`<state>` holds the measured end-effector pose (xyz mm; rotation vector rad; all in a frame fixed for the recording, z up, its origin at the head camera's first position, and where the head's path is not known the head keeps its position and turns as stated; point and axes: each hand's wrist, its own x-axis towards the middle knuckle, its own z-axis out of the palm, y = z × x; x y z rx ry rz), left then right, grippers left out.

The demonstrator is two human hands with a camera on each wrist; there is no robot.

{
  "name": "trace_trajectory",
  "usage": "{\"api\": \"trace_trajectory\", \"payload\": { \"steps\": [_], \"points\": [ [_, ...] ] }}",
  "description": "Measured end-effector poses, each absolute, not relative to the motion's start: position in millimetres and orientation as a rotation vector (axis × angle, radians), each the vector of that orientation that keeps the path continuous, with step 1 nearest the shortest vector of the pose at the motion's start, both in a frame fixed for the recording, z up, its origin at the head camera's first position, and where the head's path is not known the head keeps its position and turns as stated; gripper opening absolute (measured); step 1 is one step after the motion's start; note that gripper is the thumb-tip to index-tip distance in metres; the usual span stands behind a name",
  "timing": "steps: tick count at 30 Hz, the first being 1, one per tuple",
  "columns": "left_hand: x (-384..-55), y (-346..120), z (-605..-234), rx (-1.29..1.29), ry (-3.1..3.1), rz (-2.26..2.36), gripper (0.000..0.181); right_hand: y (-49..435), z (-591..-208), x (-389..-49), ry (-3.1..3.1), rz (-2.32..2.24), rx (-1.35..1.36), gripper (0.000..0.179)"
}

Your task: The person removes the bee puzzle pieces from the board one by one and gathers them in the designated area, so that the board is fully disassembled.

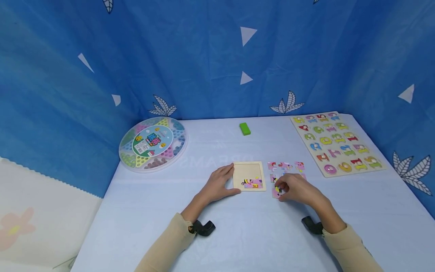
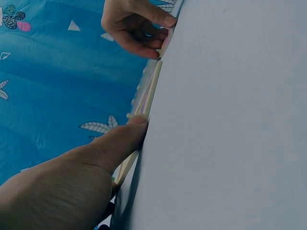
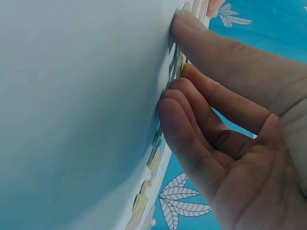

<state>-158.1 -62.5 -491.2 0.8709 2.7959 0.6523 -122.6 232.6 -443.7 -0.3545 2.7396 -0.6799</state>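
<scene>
A small wooden puzzle tray [image 1: 247, 164] lies on the table with joined pink pieces [image 1: 254, 184] along its lower right inside. My left hand [image 1: 220, 184] steadies the tray's left side, fingers at the upper left corner. Its thumb [image 2: 127, 133] lies straight against the near edge. Right of the tray, my right hand [image 1: 299, 189] pinches a pink jigsaw piece [image 1: 276, 192] with a yellow and black figure, low at the table. In the right wrist view, the thumb [image 3: 206, 40] and curled fingers hide much of that piece. Other loose jigsaw pieces [image 1: 272, 165] lie beyond this hand, some partly covered.
A round Chinese checkers box [image 1: 153, 141] sits at the back left. A green block [image 1: 244, 129] lies near the table's back edge. At the right is a number puzzle board [image 1: 334, 143]. Blue curtain [image 1: 204, 56] hangs behind the white table [image 1: 238, 234].
</scene>
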Motion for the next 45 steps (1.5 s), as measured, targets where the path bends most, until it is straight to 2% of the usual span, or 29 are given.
{"api": "trace_trajectory", "payload": {
  "steps": [18,45],
  "points": [
    [-157.2,-63.8,-493.2,0.937,2.825,0.67,0.088,231.8,-440.7,-120.4,2.721,-0.685,-0.347,0.038],
    [-157.3,-62.3,-492.0,0.872,2.801,0.669,0.09,223.8,-434.0,-121.6,2.772,-0.657,-0.398,0.036]
  ]
}}
